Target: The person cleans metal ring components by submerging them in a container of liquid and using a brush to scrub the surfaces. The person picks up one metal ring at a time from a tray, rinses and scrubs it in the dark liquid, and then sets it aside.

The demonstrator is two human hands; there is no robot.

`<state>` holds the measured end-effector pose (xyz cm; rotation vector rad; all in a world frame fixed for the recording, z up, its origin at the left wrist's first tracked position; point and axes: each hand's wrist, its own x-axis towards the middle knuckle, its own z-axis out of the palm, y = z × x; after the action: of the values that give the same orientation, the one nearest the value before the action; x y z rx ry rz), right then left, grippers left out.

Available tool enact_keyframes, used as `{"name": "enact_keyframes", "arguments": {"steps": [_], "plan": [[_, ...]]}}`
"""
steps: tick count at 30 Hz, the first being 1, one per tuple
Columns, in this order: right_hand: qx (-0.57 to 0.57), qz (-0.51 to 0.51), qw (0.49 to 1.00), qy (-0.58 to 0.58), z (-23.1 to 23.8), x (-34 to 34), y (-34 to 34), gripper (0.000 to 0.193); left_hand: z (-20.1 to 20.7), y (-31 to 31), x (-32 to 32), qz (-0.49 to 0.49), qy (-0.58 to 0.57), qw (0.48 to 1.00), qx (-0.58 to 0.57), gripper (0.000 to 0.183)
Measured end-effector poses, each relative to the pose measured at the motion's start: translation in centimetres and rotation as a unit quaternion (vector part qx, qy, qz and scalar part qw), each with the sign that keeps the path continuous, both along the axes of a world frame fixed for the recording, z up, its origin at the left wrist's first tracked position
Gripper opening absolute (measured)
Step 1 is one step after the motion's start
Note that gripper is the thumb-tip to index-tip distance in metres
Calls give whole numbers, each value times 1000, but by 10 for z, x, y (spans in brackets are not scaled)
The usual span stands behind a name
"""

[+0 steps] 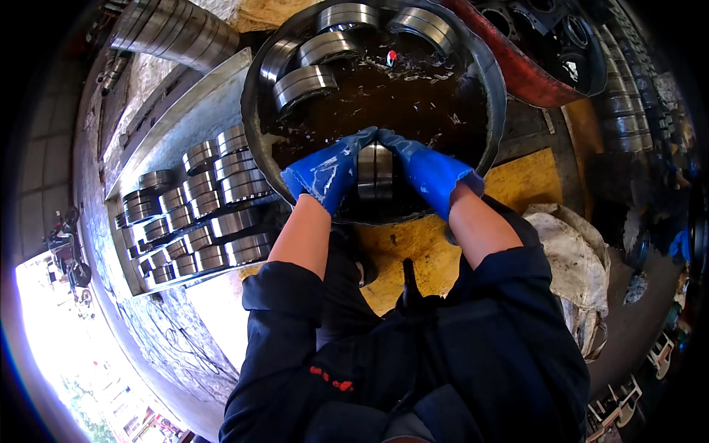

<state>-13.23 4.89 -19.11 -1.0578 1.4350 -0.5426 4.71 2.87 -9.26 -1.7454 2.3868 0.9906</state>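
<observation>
Blue gloves cover both my hands. My left hand [334, 164] and my right hand [422, 164] hold a shiny steel bearing ring [375, 174] between them, one at each side. Their fingertips meet at the ring's far edge. A groove runs around the middle of the ring, which is close to the near rim of a round metal tub [496, 96]. Dark brown liquid [399, 100] fills the tub. Several more steel rings [304, 86] stand or lie in it at the far left and far side. A small red and white thing [391, 57] shows in the liquid.
On the left, a tray [235, 68] bears rows of stacked steel rings [244, 176]. A larger stack of rings [176, 33] stands at the far left. A red-sided container [509, 63] with dark parts is at the far right. A white sack [569, 258] lies right of me.
</observation>
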Motion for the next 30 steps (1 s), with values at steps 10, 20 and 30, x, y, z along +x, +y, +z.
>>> {"name": "enact_keyframes", "arguments": {"steps": [10, 20, 30], "plan": [[-44, -15, 999, -11, -12, -4, -6, 72, -8, -16, -17, 215, 266, 907, 248, 54], [18, 65, 994, -91, -63, -24, -1, 70, -7, -18, 5, 67, 163, 945, 275, 37], [19, 118, 991, 58, -15, -1, 15, 65, -14, -13, 5, 43, 14, 998, 52, 41]]}}
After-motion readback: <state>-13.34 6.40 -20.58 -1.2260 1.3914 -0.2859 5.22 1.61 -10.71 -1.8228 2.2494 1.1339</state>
